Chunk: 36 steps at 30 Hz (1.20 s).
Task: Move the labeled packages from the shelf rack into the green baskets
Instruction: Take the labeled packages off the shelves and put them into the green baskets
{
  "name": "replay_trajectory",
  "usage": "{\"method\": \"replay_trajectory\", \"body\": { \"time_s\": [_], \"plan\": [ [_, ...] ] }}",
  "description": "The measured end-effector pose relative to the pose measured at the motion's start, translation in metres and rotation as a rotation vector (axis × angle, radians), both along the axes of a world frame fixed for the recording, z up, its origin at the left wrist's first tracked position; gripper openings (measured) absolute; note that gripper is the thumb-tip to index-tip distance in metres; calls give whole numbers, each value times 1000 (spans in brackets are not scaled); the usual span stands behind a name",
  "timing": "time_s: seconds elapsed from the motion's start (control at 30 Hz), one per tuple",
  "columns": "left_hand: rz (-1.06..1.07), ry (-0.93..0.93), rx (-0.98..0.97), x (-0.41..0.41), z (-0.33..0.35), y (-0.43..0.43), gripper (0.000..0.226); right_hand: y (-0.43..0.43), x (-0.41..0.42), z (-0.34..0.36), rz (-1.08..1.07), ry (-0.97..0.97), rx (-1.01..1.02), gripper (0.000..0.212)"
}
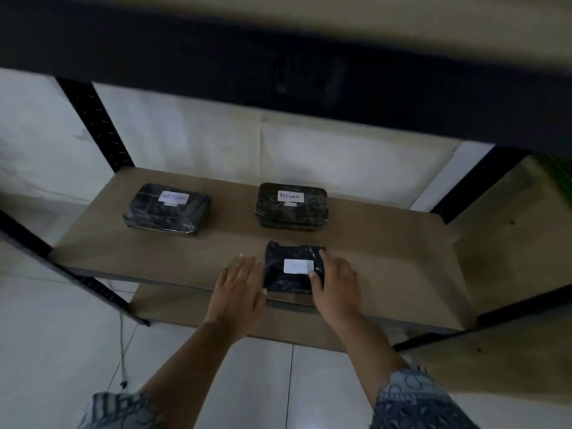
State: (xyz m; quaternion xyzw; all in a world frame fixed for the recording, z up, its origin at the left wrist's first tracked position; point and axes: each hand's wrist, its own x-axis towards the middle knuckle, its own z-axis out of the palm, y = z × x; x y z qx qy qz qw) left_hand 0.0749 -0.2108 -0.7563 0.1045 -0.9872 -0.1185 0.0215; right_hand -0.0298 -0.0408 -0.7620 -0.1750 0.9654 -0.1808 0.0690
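Three black wrapped packages with white labels lie on the brown shelf board point(387, 252). The nearest package point(288, 281) sits by the front edge, its label blurred. My left hand point(240, 289) lies flat just left of it, fingers spread. My right hand point(335, 283) rests against its right side, thumb on top near the label and a fingertip at its far corner. Further back, one package point(168, 210) lies at the left and another point(291, 209) at the centre, both labelled "RETURN". A bit of green basket point(560, 171) shows at the right edge.
The black upper shelf beam point(278, 72) hangs low across the top of the view. Black perforated uprights point(96, 125) stand at the back corners. A lower board sits under the shelf. A thin white cable point(122, 351) hangs at the left above the tiled floor.
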Motion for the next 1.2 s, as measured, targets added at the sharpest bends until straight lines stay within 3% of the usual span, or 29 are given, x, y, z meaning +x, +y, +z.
{"method": "replay_trajectory", "body": {
  "time_s": [0.1,0.2,0.53,0.83,1.07,1.2],
  "plan": [
    [51,32,30,-15,-29,-10,53,-3,-12,-26,-18,39,26,70],
    [73,62,40,-19,-56,-19,54,0,-9,-49,10,219,50,71],
    [67,165,-9,-12,-83,-20,53,10,9,-74,-43,503,-249,70],
    [79,121,-3,-12,-79,-20,53,9,2,-70,-20,388,-105,70],
    [94,120,11,-23,-69,-25,50,-19,-43,-21,0,332,-379,65],
    [63,122,18,-29,-75,-34,50,-51,-91,-7,90,361,-269,57]
  ]
}}
